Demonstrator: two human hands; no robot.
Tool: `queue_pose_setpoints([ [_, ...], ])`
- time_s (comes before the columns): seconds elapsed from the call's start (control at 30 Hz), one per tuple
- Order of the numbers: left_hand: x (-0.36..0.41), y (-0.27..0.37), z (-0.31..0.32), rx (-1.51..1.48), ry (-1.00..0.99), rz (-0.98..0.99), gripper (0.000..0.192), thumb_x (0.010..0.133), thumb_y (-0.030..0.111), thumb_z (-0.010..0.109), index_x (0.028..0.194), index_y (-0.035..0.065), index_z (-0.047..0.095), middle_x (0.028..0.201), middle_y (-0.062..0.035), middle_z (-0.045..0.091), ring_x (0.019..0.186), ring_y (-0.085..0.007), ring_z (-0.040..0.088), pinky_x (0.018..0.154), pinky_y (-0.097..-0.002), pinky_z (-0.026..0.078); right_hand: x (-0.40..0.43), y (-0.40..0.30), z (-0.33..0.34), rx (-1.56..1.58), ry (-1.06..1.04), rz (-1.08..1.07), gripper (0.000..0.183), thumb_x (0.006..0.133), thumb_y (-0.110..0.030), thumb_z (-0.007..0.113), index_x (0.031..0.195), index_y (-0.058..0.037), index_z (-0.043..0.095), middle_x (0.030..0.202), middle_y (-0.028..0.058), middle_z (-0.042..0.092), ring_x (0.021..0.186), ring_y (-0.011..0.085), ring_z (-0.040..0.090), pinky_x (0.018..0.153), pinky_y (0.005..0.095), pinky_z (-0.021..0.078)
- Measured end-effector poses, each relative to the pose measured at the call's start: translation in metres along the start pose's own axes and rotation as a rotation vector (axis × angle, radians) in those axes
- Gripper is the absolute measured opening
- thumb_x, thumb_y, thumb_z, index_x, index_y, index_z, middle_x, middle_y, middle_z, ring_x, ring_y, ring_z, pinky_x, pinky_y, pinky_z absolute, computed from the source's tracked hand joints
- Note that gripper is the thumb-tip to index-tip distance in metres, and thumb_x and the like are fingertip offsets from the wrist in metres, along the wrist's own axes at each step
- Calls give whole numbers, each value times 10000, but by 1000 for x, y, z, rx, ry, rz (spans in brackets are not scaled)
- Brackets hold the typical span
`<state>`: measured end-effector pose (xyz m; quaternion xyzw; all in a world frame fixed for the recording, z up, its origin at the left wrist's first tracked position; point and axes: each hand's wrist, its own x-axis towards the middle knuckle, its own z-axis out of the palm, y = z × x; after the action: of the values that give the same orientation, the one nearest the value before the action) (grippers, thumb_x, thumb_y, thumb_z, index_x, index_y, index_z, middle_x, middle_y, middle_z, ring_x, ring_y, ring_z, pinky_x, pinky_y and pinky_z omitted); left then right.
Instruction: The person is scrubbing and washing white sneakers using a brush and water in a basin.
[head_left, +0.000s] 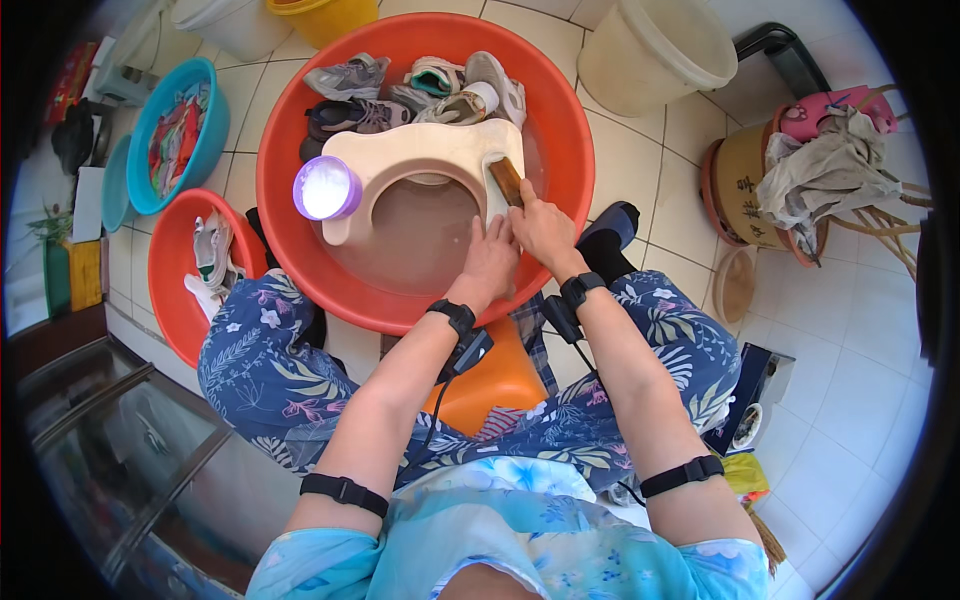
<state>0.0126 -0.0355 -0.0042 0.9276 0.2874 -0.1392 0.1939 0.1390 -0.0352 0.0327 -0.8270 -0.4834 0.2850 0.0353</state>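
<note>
My right hand (544, 229) grips a wooden-backed brush (505, 181) over a pale item (492, 196), probably a shoe, mostly hidden by the brush and my hands. My left hand (491, 259) holds the near end of that item, its fingers close beside my right hand. The item lies on the right arm of a cream plastic stool (424, 146) with a U-shaped cutout, standing in a large red basin (330, 281). Cloudy water (420, 236) fills the basin's bottom. On the stool's left arm sits a purple tub (352, 196) of white paste or powder (324, 190).
Several wet shoes (360, 116) lie behind the stool in the basin. To the left are a smaller red basin (169, 262) with pale shoes (214, 247) and a blue basin (217, 112) of cloth. A whitish bucket (637, 67) and a plant pot (739, 187) stand right.
</note>
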Motion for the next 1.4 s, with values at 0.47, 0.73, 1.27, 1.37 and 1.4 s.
queue_pose_setpoints([
  [0.47, -3, -16, -11, -144, -118, -12, 825, 540, 468, 879, 1233, 72, 669, 1482, -103, 435, 1459, -297, 274, 1172, -636, 129, -12, 3, -3, -12, -18, -42, 552, 904, -328, 495, 1396, -86, 432, 888, 251, 697, 856, 419, 684, 773, 530, 523],
  [0.73, 0, -13, -15, -247, -53, 0, 715, 514, 442, 894, 1109, 81, 734, 1480, -82, 443, 1456, -274, 285, 1160, -663, 130, 4, 4, 5, -21, 64, -88, 507, 891, -305, 526, 1330, -58, 466, 807, 241, 696, 761, 421, 687, 700, 537, 534],
  [1.27, -5, -19, -10, -267, -43, -40, 926, 491, 427, 912, 1311, 126, 604, 1508, -53, 414, 1472, -237, 250, 1134, -716, 119, -38, 15, 11, -20, 26, -136, 525, 894, -306, 522, 1359, -68, 473, 785, 247, 690, 755, 428, 687, 704, 540, 533],
  [1.37, -4, -15, -10, -258, -60, -28, 920, 501, 426, 907, 1310, 112, 602, 1511, -62, 410, 1470, -246, 258, 1136, -714, 118, -18, 11, 9, 5, 45, -112, 490, 912, -325, 496, 1341, -89, 486, 831, 253, 686, 799, 435, 671, 726, 551, 523],
  [1.4, -5, -12, -13, -261, -65, -25, 920, 501, 426, 907, 1310, 112, 602, 1511, -62, 410, 1470, -246, 258, 1136, -714, 118, -4, 5, 6, -7, 60, -91, 466, 912, -325, 498, 1318, -97, 501, 827, 250, 686, 797, 436, 669, 721, 552, 521],
])
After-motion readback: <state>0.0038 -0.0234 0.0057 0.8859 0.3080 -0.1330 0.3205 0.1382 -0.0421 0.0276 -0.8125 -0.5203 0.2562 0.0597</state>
